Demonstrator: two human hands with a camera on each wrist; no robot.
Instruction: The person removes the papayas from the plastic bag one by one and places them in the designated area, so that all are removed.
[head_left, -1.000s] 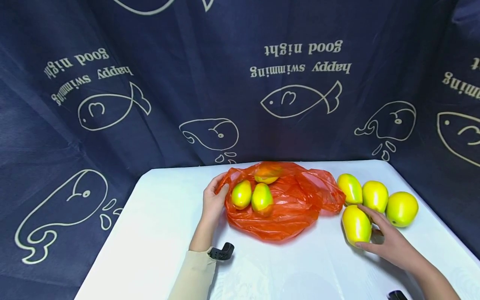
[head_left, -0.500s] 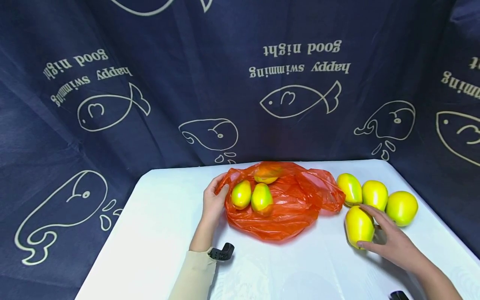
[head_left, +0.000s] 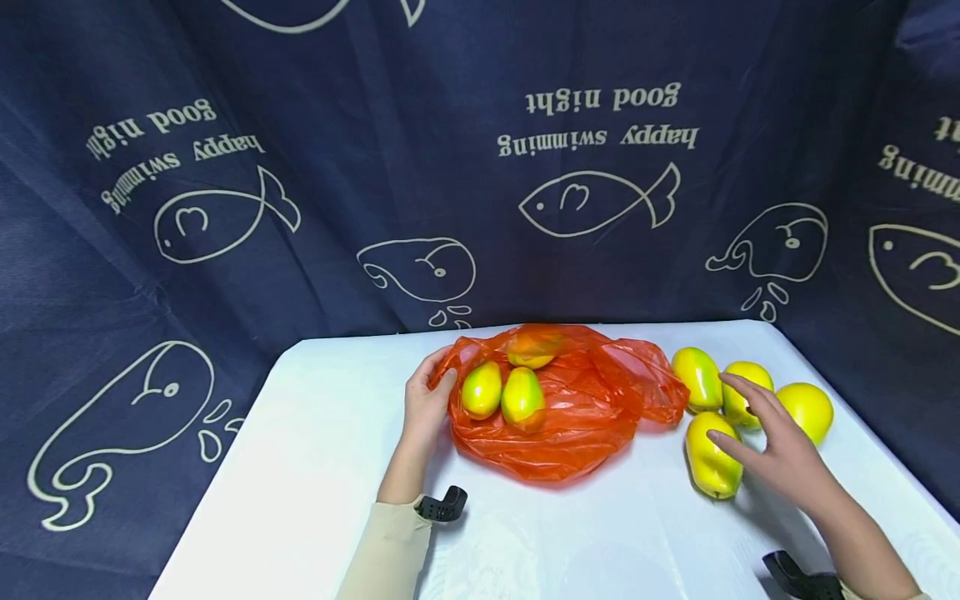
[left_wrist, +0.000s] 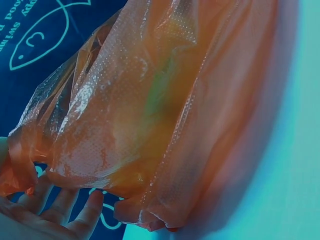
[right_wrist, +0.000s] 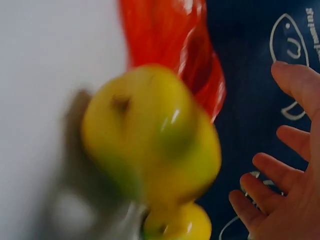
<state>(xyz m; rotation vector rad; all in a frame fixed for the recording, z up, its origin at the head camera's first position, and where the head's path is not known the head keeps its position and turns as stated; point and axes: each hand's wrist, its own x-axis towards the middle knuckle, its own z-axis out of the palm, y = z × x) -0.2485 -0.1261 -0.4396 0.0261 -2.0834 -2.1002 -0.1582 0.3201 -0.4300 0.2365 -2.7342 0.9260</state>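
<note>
My left hand (head_left: 427,404) pinches the left edge of a red plastic bag (head_left: 570,442) between thumb and fingers. Two yellow-green fruits (head_left: 482,392), shaped like mangoes, show at the bag's mouth. A third fruit (head_left: 531,357) is partly covered by the film behind them. My right hand (head_left: 791,458) is held with fingers spread and nothing in them, just right of the front loose fruit (head_left: 712,457). That fruit lies on its side; the right wrist view shows a dark dimple on its end. Behind it, the right hand partly hides two more fruits.
Loose fruits (head_left: 696,379) lie close together right of the bag, the rightmost fruit (head_left: 810,410) near the table's right edge. The white table (head_left: 330,450) ends at a dark blue curtain (head_left: 420,167) with fish drawings. Black straps sit on both wrists.
The right hand has let go of the front fruit and drawn away from it, its fingers spreading. That fruit has tipped over, its end now facing the near side. The left hand stays put.
</note>
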